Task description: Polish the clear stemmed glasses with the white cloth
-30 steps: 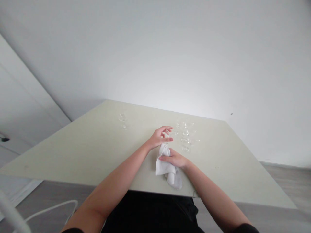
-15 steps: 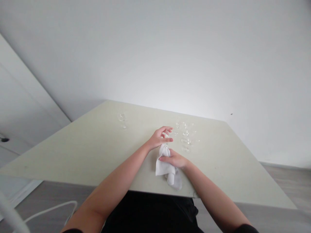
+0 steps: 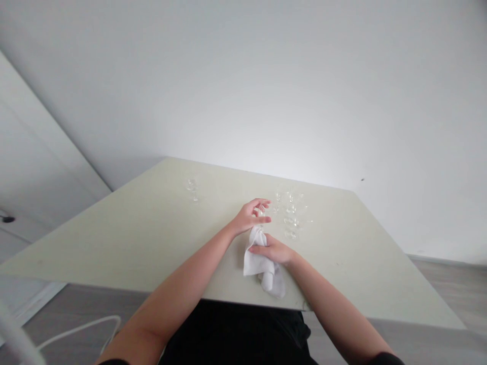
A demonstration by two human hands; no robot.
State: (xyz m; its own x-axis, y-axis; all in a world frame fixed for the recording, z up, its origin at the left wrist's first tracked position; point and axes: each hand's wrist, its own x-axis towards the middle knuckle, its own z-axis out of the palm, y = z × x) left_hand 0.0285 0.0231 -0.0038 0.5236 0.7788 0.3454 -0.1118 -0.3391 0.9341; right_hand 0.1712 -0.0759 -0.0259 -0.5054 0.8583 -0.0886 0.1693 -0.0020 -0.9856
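My left hand [image 3: 247, 217] curls its fingers around a clear wine glass [image 3: 262, 213], which shows only partly between thumb and fingertips. Just below it, my right hand [image 3: 277, 250] is closed on a white cloth [image 3: 255, 262]. The cloth's upper end meets the lower part of the glass and hides it; its loose folds hang toward the table's front edge. Both hands are close together over the front middle of the table.
Several clear stemmed glasses [image 3: 291, 220] stand in a group just right of my hands. A single stemmed glass [image 3: 191, 185] is at the back left of the pale table [image 3: 152, 238]. A white wall [image 3: 243, 91] rises behind the table.
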